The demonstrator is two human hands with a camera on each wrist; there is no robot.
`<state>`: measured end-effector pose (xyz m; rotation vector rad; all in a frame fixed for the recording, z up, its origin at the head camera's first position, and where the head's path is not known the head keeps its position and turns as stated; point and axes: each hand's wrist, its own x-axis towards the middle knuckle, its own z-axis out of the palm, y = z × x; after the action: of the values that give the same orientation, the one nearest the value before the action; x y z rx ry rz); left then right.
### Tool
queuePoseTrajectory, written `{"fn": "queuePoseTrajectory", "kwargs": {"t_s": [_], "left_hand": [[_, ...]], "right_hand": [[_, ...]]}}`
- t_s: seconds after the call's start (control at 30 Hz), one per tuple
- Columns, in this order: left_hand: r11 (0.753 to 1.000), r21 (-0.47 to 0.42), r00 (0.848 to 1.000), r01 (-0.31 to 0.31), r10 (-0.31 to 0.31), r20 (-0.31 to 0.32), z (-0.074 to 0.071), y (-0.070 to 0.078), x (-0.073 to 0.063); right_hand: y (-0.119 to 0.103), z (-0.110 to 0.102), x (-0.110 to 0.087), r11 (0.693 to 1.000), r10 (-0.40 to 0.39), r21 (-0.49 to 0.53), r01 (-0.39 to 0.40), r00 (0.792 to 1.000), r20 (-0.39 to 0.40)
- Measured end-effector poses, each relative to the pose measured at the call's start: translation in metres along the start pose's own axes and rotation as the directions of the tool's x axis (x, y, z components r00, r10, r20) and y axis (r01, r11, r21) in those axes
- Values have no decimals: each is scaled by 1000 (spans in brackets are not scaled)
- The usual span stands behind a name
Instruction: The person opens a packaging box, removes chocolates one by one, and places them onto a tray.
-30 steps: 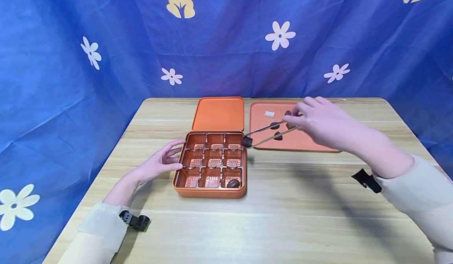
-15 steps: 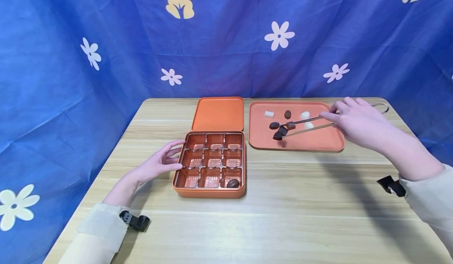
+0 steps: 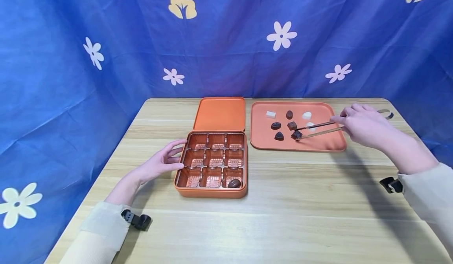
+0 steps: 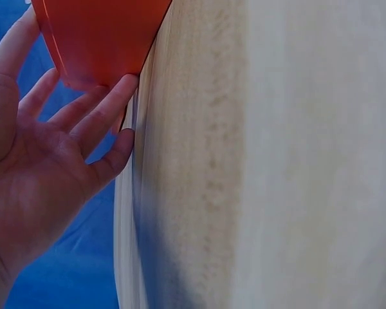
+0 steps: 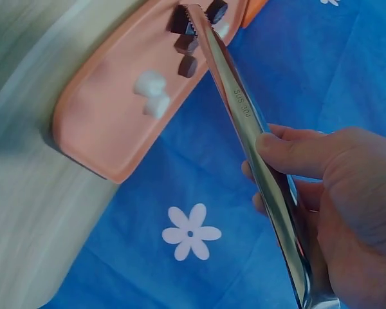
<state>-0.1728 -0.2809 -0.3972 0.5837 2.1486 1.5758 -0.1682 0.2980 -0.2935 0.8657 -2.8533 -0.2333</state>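
My left hand [image 3: 161, 161] rests its outstretched fingers on the left wall of an orange box [image 3: 212, 193]. The box holds a brown insert of square compartments, with one dark oval chocolate [image 3: 234, 183] in the near right one. My right hand [image 3: 364, 124] grips metal tongs [image 5: 244, 122] between thumb and fingers. The tong tips lie either side of a dark chocolate [image 3: 296, 134] low over the pink tray [image 3: 269, 143]. Beside it are a dark triangular chocolate [image 3: 279, 136] and a brown square one [image 3: 292, 125]. In the left wrist view, the fingertips touch the box [image 4: 103, 45].
Behind the box lies its orange lid [image 3: 220, 114]. Farther back on the tray are a white block [image 3: 271, 114], two white pieces [image 3: 306, 115], a brown oval chocolate [image 3: 289, 114] and a dark oval one [image 3: 276, 125]. A blue flowered cloth [image 3: 226, 40] hangs behind the wooden table [image 3: 283, 213].
My right hand has carried the tongs, with the dark chocolate at their tips, from the box's right edge rightward over the tray and lower. My left hand has stayed at the box.
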Motion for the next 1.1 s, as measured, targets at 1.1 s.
{"fn": "queuePoseTrajectory", "kwargs": {"t_s": [1.1], "left_hand": [[999,7,999,47,-47,-19,2,3,-1]], "right_hand": [[-99,-78,44,934,-353,-4,356,924,-144]]}}
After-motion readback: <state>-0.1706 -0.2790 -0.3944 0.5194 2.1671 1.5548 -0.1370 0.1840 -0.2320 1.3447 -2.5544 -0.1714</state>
